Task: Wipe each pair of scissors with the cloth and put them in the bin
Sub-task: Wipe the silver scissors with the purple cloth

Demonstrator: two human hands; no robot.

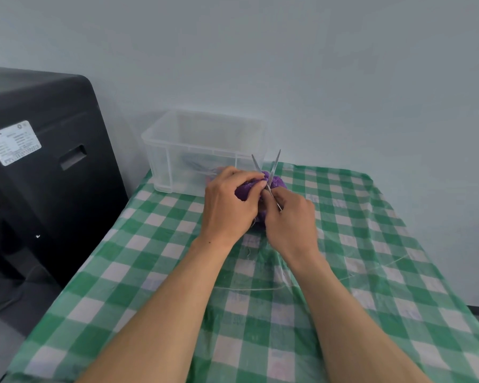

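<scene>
Slim metal scissors stand mid-desk, their thin blades spread in a V, long axis pointing to 12 o'clock. The left hand has its fingers curled round a fuzzy purple cloth bunched at the blades' base. The right hand pinches the handle end in closed fingers. A clear, boxy plastic bin sits at 11 o'clock on the green-checked desk.
</scene>
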